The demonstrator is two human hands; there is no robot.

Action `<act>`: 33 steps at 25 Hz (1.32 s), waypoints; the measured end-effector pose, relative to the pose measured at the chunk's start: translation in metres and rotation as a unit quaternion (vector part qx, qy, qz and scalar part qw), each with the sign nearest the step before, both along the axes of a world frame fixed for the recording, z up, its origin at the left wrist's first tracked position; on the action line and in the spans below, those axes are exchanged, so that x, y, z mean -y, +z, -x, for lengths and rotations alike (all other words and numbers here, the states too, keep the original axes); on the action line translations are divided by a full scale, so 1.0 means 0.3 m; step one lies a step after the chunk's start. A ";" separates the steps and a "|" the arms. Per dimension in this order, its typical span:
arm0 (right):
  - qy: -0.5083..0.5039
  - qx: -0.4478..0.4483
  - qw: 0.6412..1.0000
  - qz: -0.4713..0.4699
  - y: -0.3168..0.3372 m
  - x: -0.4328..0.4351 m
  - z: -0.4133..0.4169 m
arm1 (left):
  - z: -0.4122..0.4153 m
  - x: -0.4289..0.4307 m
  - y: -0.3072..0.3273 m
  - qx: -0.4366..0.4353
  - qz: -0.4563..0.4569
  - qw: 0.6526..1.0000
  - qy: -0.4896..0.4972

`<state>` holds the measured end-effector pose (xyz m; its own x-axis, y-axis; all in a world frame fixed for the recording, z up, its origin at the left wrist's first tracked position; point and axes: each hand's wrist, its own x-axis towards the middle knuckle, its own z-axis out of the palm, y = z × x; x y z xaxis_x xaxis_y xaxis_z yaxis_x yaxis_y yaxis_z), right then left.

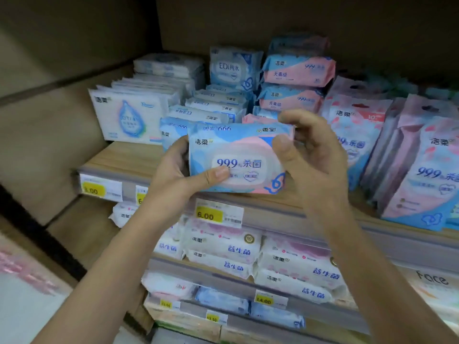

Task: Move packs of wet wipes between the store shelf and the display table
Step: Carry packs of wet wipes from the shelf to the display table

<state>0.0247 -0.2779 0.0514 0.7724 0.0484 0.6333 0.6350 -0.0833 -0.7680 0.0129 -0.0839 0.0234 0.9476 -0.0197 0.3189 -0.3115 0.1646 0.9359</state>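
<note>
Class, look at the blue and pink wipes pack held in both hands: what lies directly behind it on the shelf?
Behind the held pack, a matching blue pack peeks out on its left and a pink pack above. Further flat blue packs lie beyond. The shelf board directly behind is covered.

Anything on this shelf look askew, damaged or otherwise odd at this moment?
Nothing damaged or spilled. Both the left hand and right hand grip a blue-and-pink wipes pack at the shelf edge. Mildly untidy: the tall packs at right lean sideways.

Dim, soft light is cast throughout; print is smeared by blur, and straight edges are bent near the corners.
</note>
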 end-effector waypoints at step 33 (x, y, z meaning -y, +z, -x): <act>0.076 -0.273 0.942 -0.177 -0.121 -0.387 0.155 | 0.393 -0.641 -0.239 -0.159 0.074 0.980 0.090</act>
